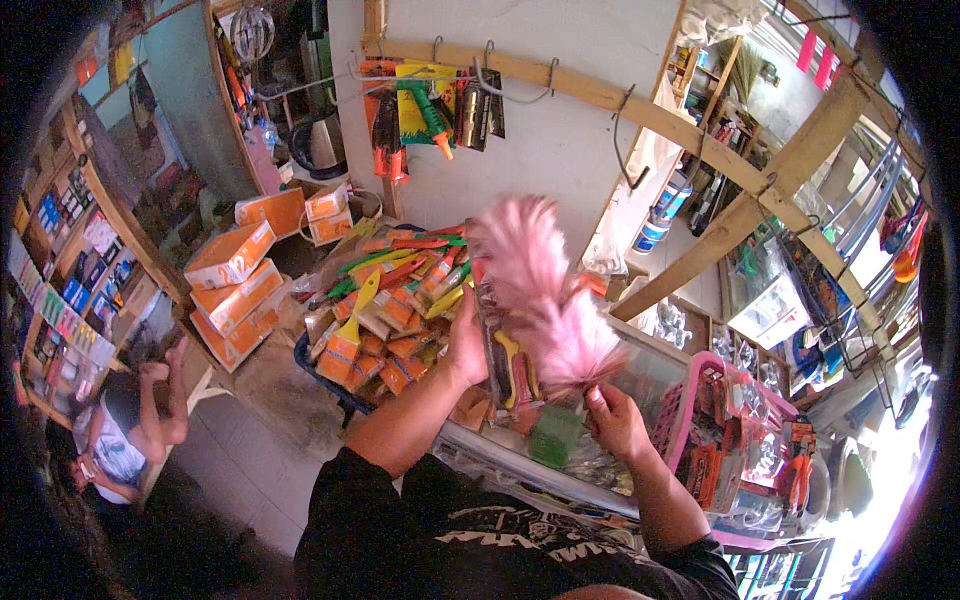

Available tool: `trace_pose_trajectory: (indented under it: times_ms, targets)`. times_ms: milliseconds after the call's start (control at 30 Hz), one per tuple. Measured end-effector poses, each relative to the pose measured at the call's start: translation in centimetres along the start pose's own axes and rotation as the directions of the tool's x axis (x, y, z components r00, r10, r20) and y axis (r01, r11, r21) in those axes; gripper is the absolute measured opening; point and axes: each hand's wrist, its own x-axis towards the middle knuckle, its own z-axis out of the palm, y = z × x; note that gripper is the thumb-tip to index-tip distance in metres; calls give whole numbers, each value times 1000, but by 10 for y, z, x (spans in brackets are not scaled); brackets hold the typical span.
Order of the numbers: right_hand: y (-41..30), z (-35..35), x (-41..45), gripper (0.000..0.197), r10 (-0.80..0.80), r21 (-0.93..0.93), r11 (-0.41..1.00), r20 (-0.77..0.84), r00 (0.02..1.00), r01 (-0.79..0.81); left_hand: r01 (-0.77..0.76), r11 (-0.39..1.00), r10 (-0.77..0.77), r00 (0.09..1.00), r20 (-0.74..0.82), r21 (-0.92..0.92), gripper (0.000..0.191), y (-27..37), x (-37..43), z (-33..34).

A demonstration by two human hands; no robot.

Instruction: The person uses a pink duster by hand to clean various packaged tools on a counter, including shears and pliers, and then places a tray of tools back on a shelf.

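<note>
My right hand [616, 421] grips the lower end of a pink feather duster [551, 292], whose fluffy head is blurred and rises up and to the left. Upright in my left hand [469, 341] is a packaged tool with a yellow-and-red handle [516, 367]; its exact kind is unclear. The duster's feathers lie against or just in front of that package and partly cover it. Beside my left hand spreads a pile of paintbrushes [397, 330] in orange-marked wrappers, with green, yellow and red handles.
A glass display counter [525, 465] stands before me, with a pink plastic basket [686, 390] of packaged goods at right. Orange-and-white boxes [236, 296] are stacked at left. A wooden rail with metal hooks [585, 79] crosses above. Another person [124, 442] is on a bench at far left.
</note>
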Motion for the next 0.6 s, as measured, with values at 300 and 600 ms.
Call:
trace_pose_trajectory:
  times_ms: [300, 600]
  targets:
    - [-7, 5, -3, 39, 143, 142, 978, 75, 987, -153, -37, 989, 64, 980, -191, 142, 69, 5, 1, 18]
    - [-4, 4, -1, 37, 113, 106, 988, 9, 994, -113, -77, 950, 151, 961, -230, 301, 69, 2, 8, 37]
